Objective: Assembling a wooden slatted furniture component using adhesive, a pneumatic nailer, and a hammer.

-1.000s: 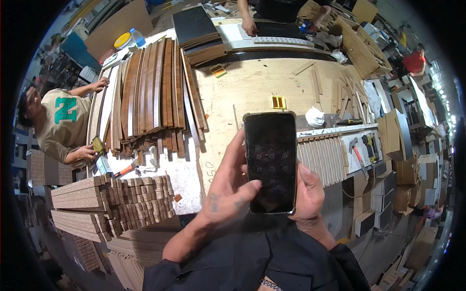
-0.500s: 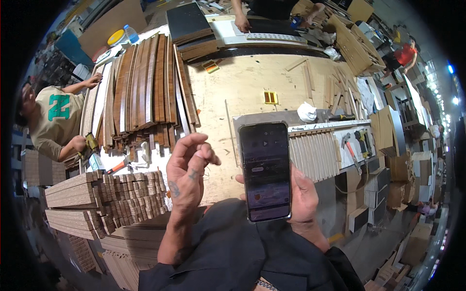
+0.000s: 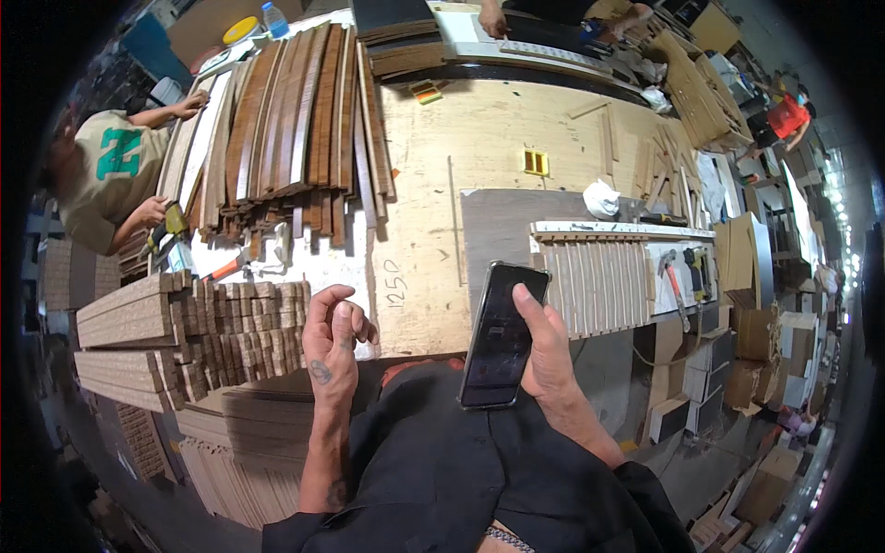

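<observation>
My right hand (image 3: 551,355) holds a smartphone (image 3: 489,378) in a clear case, its screen dark. The thumb lies over the upper part of the screen. The phone tilts, top leaning right, in front of my dark shirt. My left hand (image 3: 334,346) is raised to the left of the phone, apart from it, fingers loosely curled in, and I see nothing in them. Beyond both hands lies a pale plywood worktable (image 3: 415,166). Past the phone, a row of narrow wooden strips (image 3: 595,286) rests on a board, with a red-handled hammer (image 3: 675,288) to its right.
Long brown wood strips (image 3: 286,120) are heaped at the left of the table. Stacked chipboard bars (image 3: 129,318) stand nearer, at left. A co-worker in a beige shirt (image 3: 111,170) handles strips there; another person's hand (image 3: 493,18) works at the far edge. A white crumpled bundle (image 3: 601,199) sits right.
The phone has moved down and tilted, and my right thumb has come over its screen. My left hand has lowered slightly. The view has shifted, so the table appears higher.
</observation>
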A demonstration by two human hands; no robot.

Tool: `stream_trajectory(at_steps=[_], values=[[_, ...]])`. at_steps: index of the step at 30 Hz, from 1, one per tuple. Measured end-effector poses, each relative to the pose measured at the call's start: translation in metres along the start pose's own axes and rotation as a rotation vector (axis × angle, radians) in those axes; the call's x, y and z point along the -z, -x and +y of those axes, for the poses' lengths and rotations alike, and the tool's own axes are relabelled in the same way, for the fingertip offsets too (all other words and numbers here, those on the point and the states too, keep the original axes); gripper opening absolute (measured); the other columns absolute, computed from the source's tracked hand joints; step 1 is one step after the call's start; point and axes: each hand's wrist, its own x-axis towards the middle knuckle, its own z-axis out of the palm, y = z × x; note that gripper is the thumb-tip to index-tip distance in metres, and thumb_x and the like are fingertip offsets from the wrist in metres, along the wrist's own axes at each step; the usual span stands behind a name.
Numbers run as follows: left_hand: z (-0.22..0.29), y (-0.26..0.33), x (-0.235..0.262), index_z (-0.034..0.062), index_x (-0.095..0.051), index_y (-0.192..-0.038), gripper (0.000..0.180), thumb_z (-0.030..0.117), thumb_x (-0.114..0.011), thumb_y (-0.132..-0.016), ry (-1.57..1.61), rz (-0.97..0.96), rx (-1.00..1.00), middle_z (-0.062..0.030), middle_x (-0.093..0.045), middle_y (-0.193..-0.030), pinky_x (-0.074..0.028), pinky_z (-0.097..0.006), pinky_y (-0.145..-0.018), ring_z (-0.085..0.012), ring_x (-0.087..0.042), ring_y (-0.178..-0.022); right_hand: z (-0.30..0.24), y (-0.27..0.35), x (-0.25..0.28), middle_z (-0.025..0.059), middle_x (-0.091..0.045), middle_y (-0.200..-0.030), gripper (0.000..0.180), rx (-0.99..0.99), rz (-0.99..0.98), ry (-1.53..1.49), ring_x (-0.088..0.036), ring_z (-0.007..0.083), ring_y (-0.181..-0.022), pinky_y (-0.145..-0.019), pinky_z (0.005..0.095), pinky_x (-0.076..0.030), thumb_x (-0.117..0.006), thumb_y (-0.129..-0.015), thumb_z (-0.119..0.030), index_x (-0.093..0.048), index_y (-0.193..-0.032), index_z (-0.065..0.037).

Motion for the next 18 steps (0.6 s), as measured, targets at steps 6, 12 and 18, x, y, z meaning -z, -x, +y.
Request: stream_trajectory(at_steps=[6, 12, 18], values=[[0.006, 0.019, 0.023, -0.0023, -0.056, -0.122, 0.032, 0.022, -0.059, -0.102, -0.168, 0.11, 0.034, 0.0013, -0.052, -0.075, -0.051, -0.028, -0.066, -0.0079, -0.049, -0.066, -0.018, 0.008, -0.029, 0.0123, -0.065, -0.123, 0.055, -0.025, -0.184, -0.347, -0.064, 0.0202, -0.11, -0.096, 0.0353, -0.051, -0.04, -0.106, -0.043, -0.054, -0.131, 0.003], [0.003, 0.035, 0.036, -0.0034, -0.06, -0.122, 0.033, 0.018, -0.065, -0.098, -0.341, 0.216, 0.014, -0.0019, -0.06, -0.079, -0.054, -0.028, -0.07, -0.0088, -0.059, -0.074, -0.001, -0.017, -0.025, 0.0129, -0.062, -0.13, 0.062, -0.064, -0.242, -0.264, -0.06, 0.0214, -0.117, -0.103, 0.037, -0.046, -0.034, -0.106, -0.049, -0.051, -0.136, 0.003], [-0.004, 0.041, 0.046, -0.0014, -0.063, -0.125, 0.041, 0.032, -0.05, -0.106, -0.343, 0.224, 0.218, -0.0004, -0.06, -0.065, -0.039, -0.021, -0.051, -0.0046, -0.049, -0.055, 0.012, -0.029, -0.042, 0.0099, -0.064, -0.124, 0.061, -0.153, -0.12, -0.133, -0.063, 0.0197, -0.111, -0.099, 0.0354, -0.049, -0.037, -0.105, -0.051, -0.054, -0.132, 0.001]])
